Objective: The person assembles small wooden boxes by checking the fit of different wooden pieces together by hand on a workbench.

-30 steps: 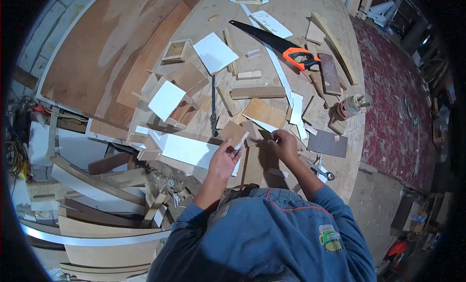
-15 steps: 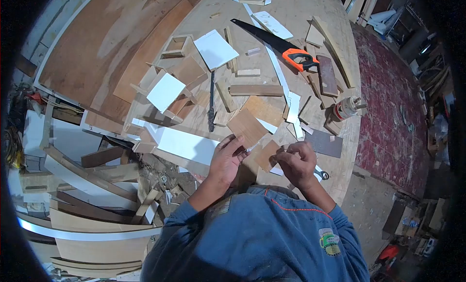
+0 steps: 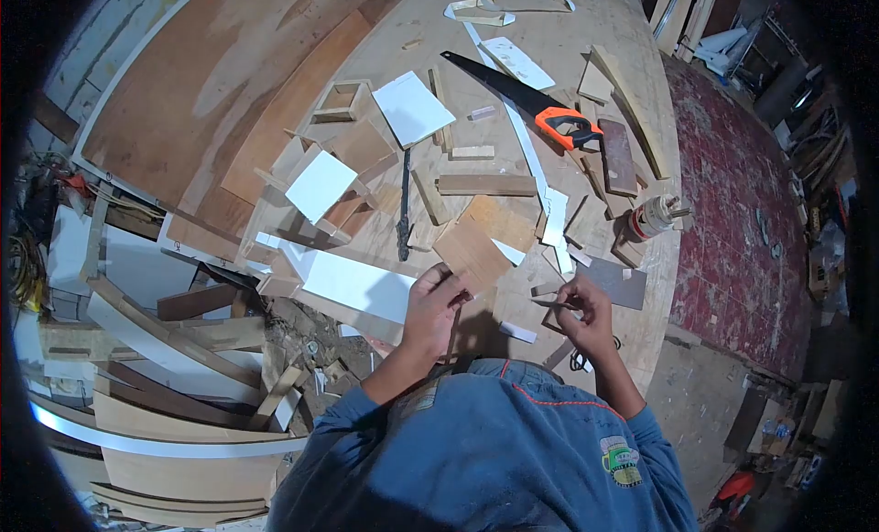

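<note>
A square brown wooden piece (image 3: 473, 255) is held at its lower left corner by my left hand (image 3: 434, 310), fingers closed on it. To the right, my right hand (image 3: 586, 314) pinches a thin, dark piece (image 3: 548, 303) seen nearly edge-on. Between the hands, a small white block (image 3: 518, 332) lies on the tabletop. A dark flat sheet (image 3: 615, 283) rests just beyond my right hand. Partly under the square piece is a lighter wooden board (image 3: 504, 222).
An orange-handled saw (image 3: 513, 94) lies across the far part of the worktable (image 3: 385, 38). A jar (image 3: 648, 217) stands near the right edge. Small wooden boxes (image 3: 341, 102), a white-topped piece (image 3: 320, 186) and a long white panel (image 3: 357, 285) are at the left.
My right hand has moved slightly right, away from my left hand, and the piece in it has turned edge-on. The white block between the hands is now uncovered. The view has shifted slightly.
</note>
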Demonstrator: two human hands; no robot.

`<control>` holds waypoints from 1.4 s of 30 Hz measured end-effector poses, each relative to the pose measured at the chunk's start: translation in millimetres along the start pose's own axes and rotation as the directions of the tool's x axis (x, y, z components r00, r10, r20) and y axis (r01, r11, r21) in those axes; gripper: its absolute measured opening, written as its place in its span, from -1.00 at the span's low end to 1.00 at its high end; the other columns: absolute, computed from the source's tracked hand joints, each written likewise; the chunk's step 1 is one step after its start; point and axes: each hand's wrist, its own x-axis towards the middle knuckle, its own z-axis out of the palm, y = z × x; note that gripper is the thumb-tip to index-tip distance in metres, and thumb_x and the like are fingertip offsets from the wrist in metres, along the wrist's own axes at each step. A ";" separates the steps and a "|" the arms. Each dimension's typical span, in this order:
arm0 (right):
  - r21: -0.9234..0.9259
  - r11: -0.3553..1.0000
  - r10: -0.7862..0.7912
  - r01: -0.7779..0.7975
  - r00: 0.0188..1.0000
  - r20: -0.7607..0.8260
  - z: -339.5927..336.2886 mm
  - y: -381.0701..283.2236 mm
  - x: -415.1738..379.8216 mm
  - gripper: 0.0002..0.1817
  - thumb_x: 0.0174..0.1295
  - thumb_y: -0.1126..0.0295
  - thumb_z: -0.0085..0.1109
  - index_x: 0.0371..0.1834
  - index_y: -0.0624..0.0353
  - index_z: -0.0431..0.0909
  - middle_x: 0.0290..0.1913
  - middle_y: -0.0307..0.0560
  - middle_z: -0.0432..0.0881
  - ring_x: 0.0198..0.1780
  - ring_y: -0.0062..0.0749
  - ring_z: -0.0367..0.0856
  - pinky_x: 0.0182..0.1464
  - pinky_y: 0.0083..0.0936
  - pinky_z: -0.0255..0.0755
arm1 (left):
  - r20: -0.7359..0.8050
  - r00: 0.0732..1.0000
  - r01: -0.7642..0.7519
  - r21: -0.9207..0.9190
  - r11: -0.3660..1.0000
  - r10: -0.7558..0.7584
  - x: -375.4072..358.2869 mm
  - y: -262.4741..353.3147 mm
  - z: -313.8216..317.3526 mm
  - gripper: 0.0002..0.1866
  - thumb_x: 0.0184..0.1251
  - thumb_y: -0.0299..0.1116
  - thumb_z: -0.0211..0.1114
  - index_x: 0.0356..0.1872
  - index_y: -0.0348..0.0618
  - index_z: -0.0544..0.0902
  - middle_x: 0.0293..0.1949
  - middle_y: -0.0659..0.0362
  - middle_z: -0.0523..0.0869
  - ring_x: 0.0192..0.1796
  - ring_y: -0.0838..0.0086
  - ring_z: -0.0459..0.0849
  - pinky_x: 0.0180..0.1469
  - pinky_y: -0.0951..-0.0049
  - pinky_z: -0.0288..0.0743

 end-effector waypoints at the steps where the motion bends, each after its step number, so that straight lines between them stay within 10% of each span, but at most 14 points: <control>1: 0.017 1.000 -0.026 0.027 1.000 -0.016 -2.3 0.9 -1.6 -0.92 -0.18 0.56 0.13 -0.55 0.22 0.48 -0.47 -0.13 0.50 -0.40 -0.43 0.52 -0.33 -0.57 0.40 | 0.044 0.993 -0.111 0.133 0.985 0.106 -0.8 -1.0 1.9 -0.77 0.24 -0.46 0.26 -0.10 -0.29 0.56 -0.22 0.17 0.65 -0.19 0.55 0.61 -0.10 0.50 0.52; 8: -0.088 0.976 -0.207 0.201 0.976 -0.070 -8.5 -18.9 -5.7 -0.84 -0.23 0.60 0.15 -0.48 0.24 0.54 -0.41 -0.15 0.52 -0.31 -0.39 0.55 -0.32 -0.53 0.42 | 0.209 0.948 -0.310 0.436 0.845 0.240 -3.3 -2.6 9.2 -0.72 0.17 -0.56 0.30 -0.08 -0.39 0.56 -0.23 0.15 0.67 -0.23 0.59 0.62 -0.10 0.57 0.51; 23: -0.337 0.905 -0.119 0.259 0.916 0.383 -13.3 -60.2 18.5 -0.48 -0.03 0.51 0.29 0.08 0.03 0.44 -0.44 -0.07 0.58 -0.38 -0.18 0.58 -0.33 -0.33 0.45 | -0.026 0.889 0.457 0.080 0.886 -0.457 19.4 -31.3 -1.4 -0.66 0.14 -0.20 0.39 -0.18 -0.19 0.57 -0.35 0.18 0.61 -0.32 0.43 0.65 -0.23 0.40 0.58; 42: -0.419 0.758 -0.184 0.500 0.780 0.598 -11.3 -67.1 37.5 -0.62 0.01 0.43 0.19 -0.02 0.11 0.47 -0.31 -0.08 0.63 -0.16 -0.20 0.58 -0.18 -0.35 0.48 | 0.099 0.811 0.540 0.253 0.803 -0.577 28.9 -40.3 13.8 -0.63 0.21 -0.16 0.28 -0.10 -0.24 0.55 -0.32 0.13 0.68 -0.31 0.40 0.71 -0.23 0.45 0.62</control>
